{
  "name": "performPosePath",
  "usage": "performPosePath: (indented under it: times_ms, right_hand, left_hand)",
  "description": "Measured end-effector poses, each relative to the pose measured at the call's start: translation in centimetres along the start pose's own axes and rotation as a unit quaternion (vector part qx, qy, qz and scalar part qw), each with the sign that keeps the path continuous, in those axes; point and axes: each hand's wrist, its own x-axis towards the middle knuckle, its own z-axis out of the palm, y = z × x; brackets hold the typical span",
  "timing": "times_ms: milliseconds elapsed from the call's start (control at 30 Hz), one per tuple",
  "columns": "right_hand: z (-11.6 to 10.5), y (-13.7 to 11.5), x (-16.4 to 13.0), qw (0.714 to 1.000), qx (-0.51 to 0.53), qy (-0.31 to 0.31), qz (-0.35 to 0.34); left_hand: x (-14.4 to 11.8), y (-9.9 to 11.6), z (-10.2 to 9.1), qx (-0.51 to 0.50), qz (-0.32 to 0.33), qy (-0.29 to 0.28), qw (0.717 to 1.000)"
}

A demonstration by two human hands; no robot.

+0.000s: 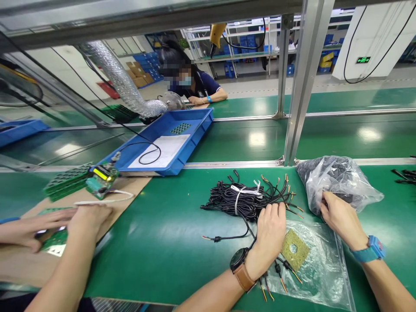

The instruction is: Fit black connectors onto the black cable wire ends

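Closed fingers of my left hand (271, 227), with a watch on its wrist, are at the right end of a bundle of black cables (238, 199). A white tie wraps round the bundle's middle. Below that hand, several loose cable ends (282, 275) with stripped coloured wires stick out from under my wrist. My right hand (341, 216), wearing a blue wristband, pinches the edge of a clear plastic bag (341, 177) with dark things inside. Between my hands a yellowish square sponge (295, 250) with a round hole lies on a flat clear bag (325, 268).
At the left, a co-worker's hands (87, 221) work over a green circuit board (55, 240) on cardboard. A blue tray (195, 147) holds paper and a green board. Another person (198, 84) sits across the bench. A metal post (302, 82) rises behind the bagged things.
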Motion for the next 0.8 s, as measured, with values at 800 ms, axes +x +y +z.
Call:
performPosePath:
  times_ms: [800]
  right_hand:
    - [-2.9,-3.0,-1.2,0.957,0.225,0.065,-0.172]
  left_hand:
    - [-0.4,-3.8,-4.9,-0.159,0.219,-0.154,0.95]
